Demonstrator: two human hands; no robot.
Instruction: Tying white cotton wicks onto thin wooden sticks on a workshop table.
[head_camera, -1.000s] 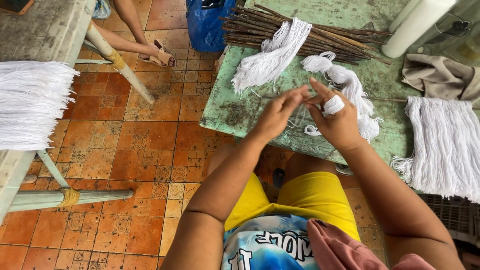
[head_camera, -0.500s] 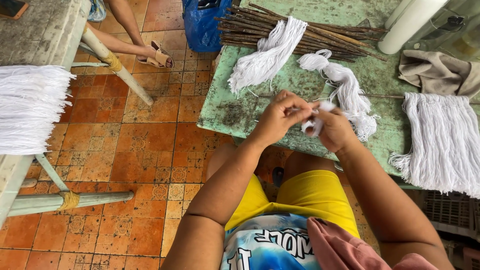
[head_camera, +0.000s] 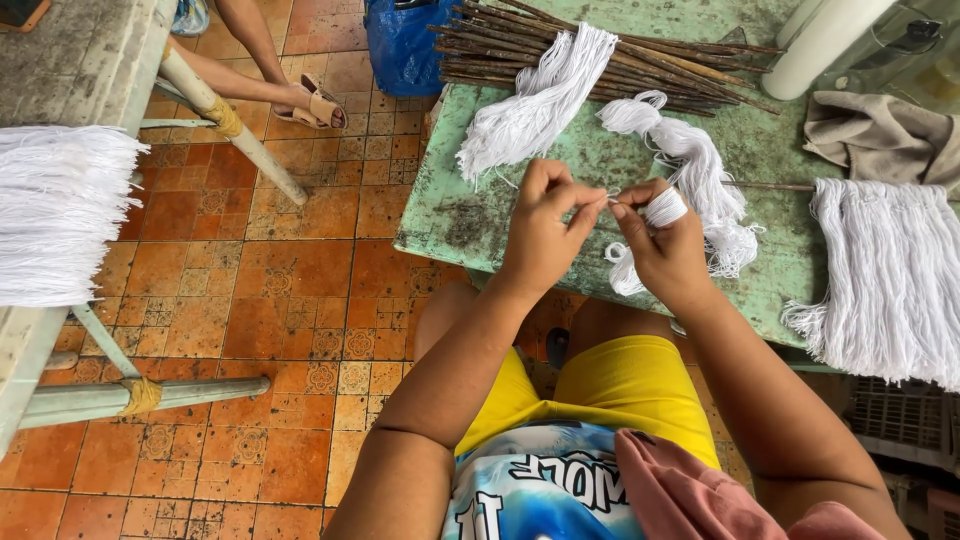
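My left hand (head_camera: 541, 232) and my right hand (head_camera: 662, 252) meet above the near edge of the green table (head_camera: 455, 218). Both pinch a thin white string (head_camera: 609, 199) stretched between their fingertips. A small coil of white string (head_camera: 664, 207) is wound around my right hand's fingers, and loose loops hang below that hand. Just beyond my hands lie a twisted white string hank (head_camera: 700, 172) and a straight white string bundle (head_camera: 536, 103).
A pile of dark thin sticks (head_camera: 600, 55) lies at the table's far side. A white fringe (head_camera: 888, 283) hangs on a stick at right, near a beige cloth (head_camera: 880, 140) and a white roll (head_camera: 828, 40). Another white fringe (head_camera: 60, 212) hangs left. A person's sandalled foot (head_camera: 316, 104) rests on the tiled floor.
My hands closed together over the string, then parted slightly. Now both pinch a short taut length at fingertip level, with the coil showing again on my right fingers.
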